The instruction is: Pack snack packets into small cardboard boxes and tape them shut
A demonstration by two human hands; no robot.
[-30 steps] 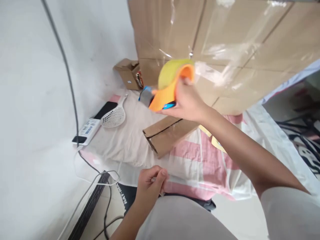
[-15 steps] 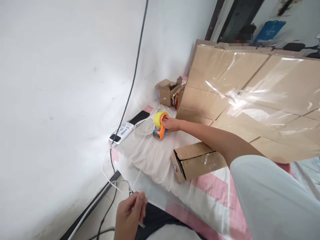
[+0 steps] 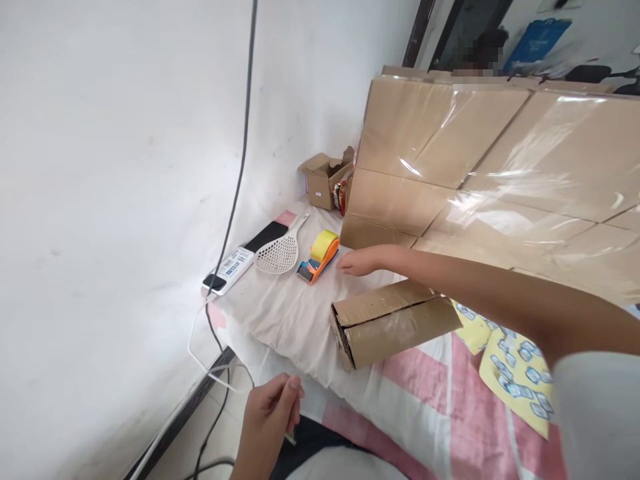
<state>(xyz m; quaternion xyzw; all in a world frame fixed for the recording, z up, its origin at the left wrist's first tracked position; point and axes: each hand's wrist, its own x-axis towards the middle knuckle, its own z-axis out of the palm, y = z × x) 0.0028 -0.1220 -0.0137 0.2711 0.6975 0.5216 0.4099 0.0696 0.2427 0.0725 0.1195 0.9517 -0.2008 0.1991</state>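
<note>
My right hand [image 3: 361, 260] is just right of a tape dispenser [image 3: 319, 256], with a small gap between them. The dispenser is orange and blue, carries a yellow roll of tape and rests on the bedding. No object shows in this hand, and its fingers look loosely extended. Low in the view, my left hand [image 3: 274, 410] is closed, thumb against fingers; a small pale-green end sticks out underneath, too little to name. Between the hands lies a closed, long cardboard box [image 3: 395, 323]. A white slotted skimmer [image 3: 278, 256] lies left of the dispenser.
A white labelled package [image 3: 233, 267] lies by the wall, where a dark cable [image 3: 243, 147] hangs down. A small open carton [image 3: 320, 187] stands at the back. Large cardboard sheets [image 3: 430, 147] rise at the right. Yellow patterned pieces [image 3: 517, 377] lie on the bedding. Beyond is a person.
My right hand has let go of the tape dispenser and drawn back to the right. The yellow patterned pieces have come into view. My left hand stays closed.
</note>
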